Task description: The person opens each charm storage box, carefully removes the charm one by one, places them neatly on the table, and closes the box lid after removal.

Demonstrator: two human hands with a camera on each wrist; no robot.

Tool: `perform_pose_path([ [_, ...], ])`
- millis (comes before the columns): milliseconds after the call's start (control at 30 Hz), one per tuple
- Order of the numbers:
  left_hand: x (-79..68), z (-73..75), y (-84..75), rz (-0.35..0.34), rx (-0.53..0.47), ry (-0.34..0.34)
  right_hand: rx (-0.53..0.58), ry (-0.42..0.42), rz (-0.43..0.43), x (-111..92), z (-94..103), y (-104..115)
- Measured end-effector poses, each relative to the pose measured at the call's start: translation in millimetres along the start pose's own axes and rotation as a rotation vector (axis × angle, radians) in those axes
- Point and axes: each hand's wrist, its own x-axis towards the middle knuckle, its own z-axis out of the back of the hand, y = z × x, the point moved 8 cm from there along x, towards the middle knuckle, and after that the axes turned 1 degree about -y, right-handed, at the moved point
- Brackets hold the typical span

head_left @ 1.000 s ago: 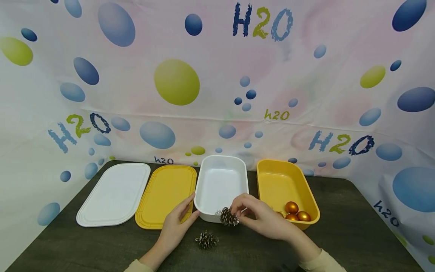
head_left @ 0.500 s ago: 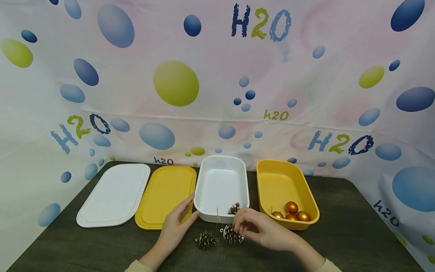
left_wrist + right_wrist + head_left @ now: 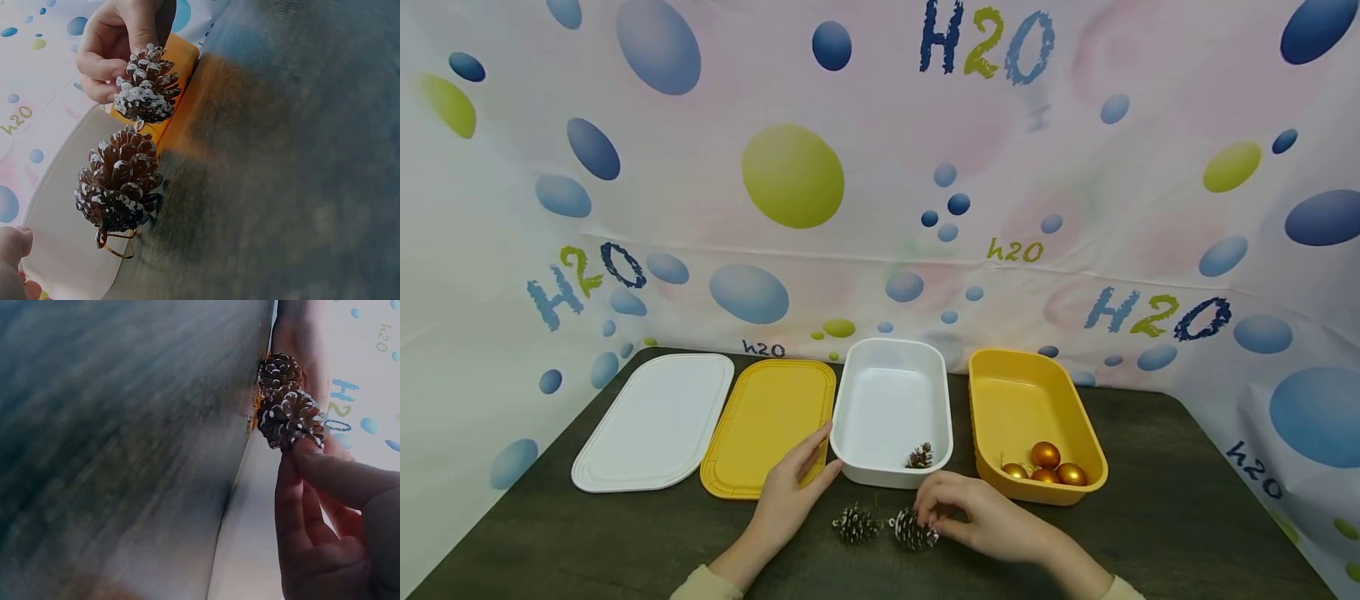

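Pine cone (image 3: 290,420), brown, white-tipped: pinched between thumb and fingers of the right hand (image 3: 322,550). Second pine cone (image 3: 279,370), likewise brown, white-tipped: behind the first. Both appear along the dark desk's (image 3: 125,437) visible edge.

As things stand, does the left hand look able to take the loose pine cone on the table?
Probably yes. The left hand rests by the white box, and nothing visible stands between it and the loose pine cone. The right hand, pinching a second pine cone, is on the cone's other side.

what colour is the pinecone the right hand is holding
The pinecone in the right hand is brown with white patches, clearest in the left wrist view.
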Motion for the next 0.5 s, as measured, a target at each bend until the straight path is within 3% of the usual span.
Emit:
perform_pose_path([
  [267,0.8,0.1,-0.8,0.03,0.029,-0.011,-0.007,0.012,-0.027,-0.5,-0.9,-3.8],
  [500,0.2,1.0,0.2,0.002,-0.011,0.005,-0.008,0.021,-0.019,0.3,0.2,-2.8],
])
